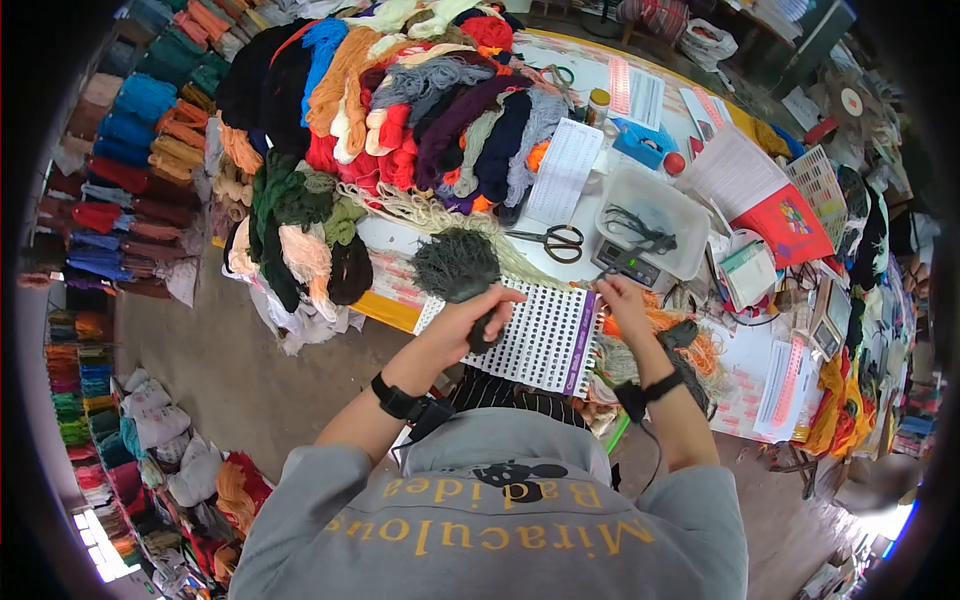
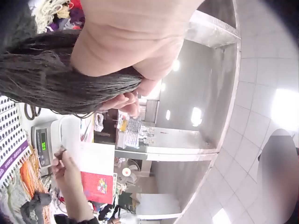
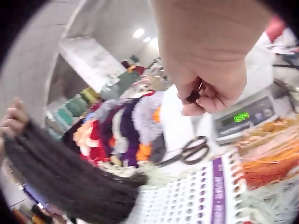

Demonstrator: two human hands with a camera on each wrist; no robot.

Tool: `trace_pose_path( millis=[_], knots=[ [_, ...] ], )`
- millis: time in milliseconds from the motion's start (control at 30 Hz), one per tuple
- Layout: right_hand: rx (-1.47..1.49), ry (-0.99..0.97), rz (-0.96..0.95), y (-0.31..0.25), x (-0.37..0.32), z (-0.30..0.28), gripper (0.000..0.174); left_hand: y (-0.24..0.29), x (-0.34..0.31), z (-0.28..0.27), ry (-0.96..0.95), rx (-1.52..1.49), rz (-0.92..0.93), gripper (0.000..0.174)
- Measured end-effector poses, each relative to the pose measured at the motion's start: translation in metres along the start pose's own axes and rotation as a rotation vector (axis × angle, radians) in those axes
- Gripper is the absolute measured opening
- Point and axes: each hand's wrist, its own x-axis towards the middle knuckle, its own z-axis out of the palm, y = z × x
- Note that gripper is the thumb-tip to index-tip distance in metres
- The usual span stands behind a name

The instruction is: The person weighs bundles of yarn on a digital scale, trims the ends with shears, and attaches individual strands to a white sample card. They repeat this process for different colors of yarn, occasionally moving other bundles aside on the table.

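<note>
My left hand grips a thick hank of dark grey yarn near one end; its cut, frayed end spreads over the table side. In the left wrist view the strands run straight through the fist. My right hand is raised beside the scale, thumb and fingers pinching a small dark tuft of yarn, mostly hidden by the fingers. Between the hands lies a white card punched with rows of holes, a purple strip down its right side. The digital scale shows green digits and bears a clear plastic tub.
Dark strands lie in the tub. Black-handled scissors rest left of the scale. Heaped coloured yarn hanks cover the table's far left. Orange yarn lies right of the card. Papers and a red folder lie farther right.
</note>
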Motion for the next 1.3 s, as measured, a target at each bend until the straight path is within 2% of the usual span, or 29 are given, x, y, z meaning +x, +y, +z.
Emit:
trace_pose_path(
  millis=[67,167,200,233,333,433,567,900,1300],
  knots=[
    [0.227,-0.194,-0.025,-0.056,-0.037,0.027,0.019,-0.003,0.007,0.012,0.019,0.073,-0.074,0.037],
    [0.266,-0.301,-0.016,-0.107,-0.077,0.054,0.019,-0.012,0.016,0.018,-0.035,0.172,-0.094,0.037],
    [0.262,-0.302,-0.019,-0.113,-0.082,0.059,0.019,-0.01,0.016,0.023,-0.083,0.116,-0.072,0.028],
    [0.24,-0.306,-0.025,-0.117,-0.086,0.064,0.02,-0.009,0.015,0.026,-0.085,0.115,-0.069,0.028],
    [0.216,-0.309,-0.038,-0.118,-0.09,0.07,0.021,-0.007,0.012,0.034,0.121,0.197,0.057,0.018],
    [0.262,-0.31,-0.031,-0.114,-0.089,0.073,0.019,-0.005,0.011,0.029,0.121,0.193,0.119,0.017],
    [0.327,-0.305,0.002,-0.114,-0.088,0.071,0.019,-0.004,0.007,0.026,0.144,0.171,0.107,0.016],
    [0.224,-0.351,0.001,-0.116,-0.09,0.071,0.017,-0.011,0.009,0.03,0.147,0.164,0.108,0.019],
    [0.282,-0.325,-0.009,-0.117,-0.093,0.06,0.017,-0.017,0.015,0.035,0.124,0.153,0.106,0.017]
  ],
)
